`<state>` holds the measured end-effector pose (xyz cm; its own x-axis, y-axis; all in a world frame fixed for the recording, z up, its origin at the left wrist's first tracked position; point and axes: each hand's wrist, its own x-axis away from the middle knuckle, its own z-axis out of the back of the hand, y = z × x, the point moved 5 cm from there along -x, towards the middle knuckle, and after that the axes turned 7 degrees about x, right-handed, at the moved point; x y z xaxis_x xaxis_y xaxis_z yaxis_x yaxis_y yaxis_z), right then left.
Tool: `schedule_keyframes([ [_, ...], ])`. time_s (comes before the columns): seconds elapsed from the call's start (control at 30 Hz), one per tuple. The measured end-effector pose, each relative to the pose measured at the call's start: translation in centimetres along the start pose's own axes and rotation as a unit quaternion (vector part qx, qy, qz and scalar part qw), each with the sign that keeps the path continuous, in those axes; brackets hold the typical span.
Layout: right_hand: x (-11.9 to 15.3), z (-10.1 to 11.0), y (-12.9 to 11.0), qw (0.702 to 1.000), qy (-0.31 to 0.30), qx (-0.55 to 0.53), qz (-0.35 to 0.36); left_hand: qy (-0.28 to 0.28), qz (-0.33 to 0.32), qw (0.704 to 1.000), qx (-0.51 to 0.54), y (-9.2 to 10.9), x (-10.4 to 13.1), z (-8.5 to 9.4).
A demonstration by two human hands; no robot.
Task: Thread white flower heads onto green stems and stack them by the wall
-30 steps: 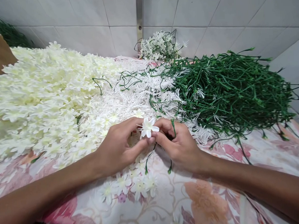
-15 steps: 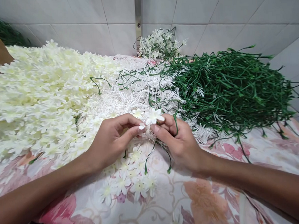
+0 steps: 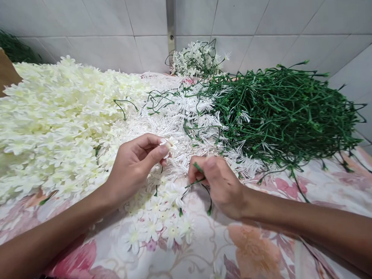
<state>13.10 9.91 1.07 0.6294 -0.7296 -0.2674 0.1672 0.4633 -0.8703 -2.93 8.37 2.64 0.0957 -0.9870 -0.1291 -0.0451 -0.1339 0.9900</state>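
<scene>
Half a second ago my hands were nearly touching around a white flower; now they have drawn apart. My left hand [image 3: 133,168] pinches a small white flower [image 3: 167,145] between thumb and fingers, at two o'clock from my palm. My right hand [image 3: 220,183] is closed narrow, with a green stem [image 3: 197,181] held in my fingers and poking out toward nine o'clock. What else sits inside that hand I can't tell.

Loose white flowers [image 3: 155,219] lie on the floral cloth [image 3: 185,267] at five o'clock from my left hand, and the big pile of cream blossoms [image 3: 49,116] spreads at ten. The heap of green stems [image 3: 289,110] sits at two o'clock from my right hand.
</scene>
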Motion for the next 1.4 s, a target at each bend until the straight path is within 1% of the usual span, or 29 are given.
schedule_keyframes([
  [0.1, -0.3, 0.0, -0.4, 0.998, -0.002, 0.060, 0.012, -0.017, -0.008, 1.000, -0.020, 0.2, 0.2, -0.2],
  [0.17, -0.5, 0.0, -0.5, 0.998, 0.004, 0.059, 0.010, -0.018, -0.015, 0.999, -0.031, 0.3, 0.4, -0.3],
  [0.23, -0.5, 0.2, -0.3, 0.998, 0.020, 0.055, -0.006, -0.023, -0.027, 0.998, -0.048, 0.4, 0.5, -0.4],
  [0.33, -0.3, 0.6, -0.1, 0.998, 0.036, 0.045, -0.016, -0.043, -0.049, 0.995, -0.080, 0.5, 0.6, -0.8],
  [0.53, -0.1, 0.4, -0.1, 1.000, -0.001, -0.001, -0.007, -0.066, -0.066, 0.990, -0.109, 0.5, 0.9, -1.1],
  [0.63, -0.3, 0.4, -0.5, 1.000, 0.004, 0.005, 0.027, -0.065, -0.067, 0.989, -0.111, 0.6, 1.0, -1.0],
  [0.77, -0.6, 0.5, -1.3, 0.993, 0.038, 0.059, 0.100, -0.061, -0.070, 0.989, -0.119, 0.6, 0.9, -1.0],
  [1.03, -0.5, 0.5, -1.1, 0.989, 0.055, 0.104, 0.090, -0.089, -0.101, 0.975, -0.179, 0.7, 1.4, -0.8],
  [1.13, -0.4, 0.4, -1.2, 0.986, 0.054, 0.119, 0.100, -0.099, -0.137, 0.960, -0.225, 1.1, 1.3, -0.8],
  [1.23, -0.5, 0.3, -1.2, 0.986, 0.051, 0.126, 0.095, -0.131, -0.189, 0.922, -0.310, 1.6, 1.1, -1.1],
  [1.3, -0.5, 0.3, -1.2, 0.987, 0.054, 0.126, 0.086, -0.152, -0.212, 0.898, -0.354, 1.9, 1.0, -1.3],
  [1.4, -0.6, 0.2, -1.2, 0.987, 0.060, 0.127, 0.075, -0.157, -0.229, 0.884, -0.375, 2.4, 1.0, -1.2],
])
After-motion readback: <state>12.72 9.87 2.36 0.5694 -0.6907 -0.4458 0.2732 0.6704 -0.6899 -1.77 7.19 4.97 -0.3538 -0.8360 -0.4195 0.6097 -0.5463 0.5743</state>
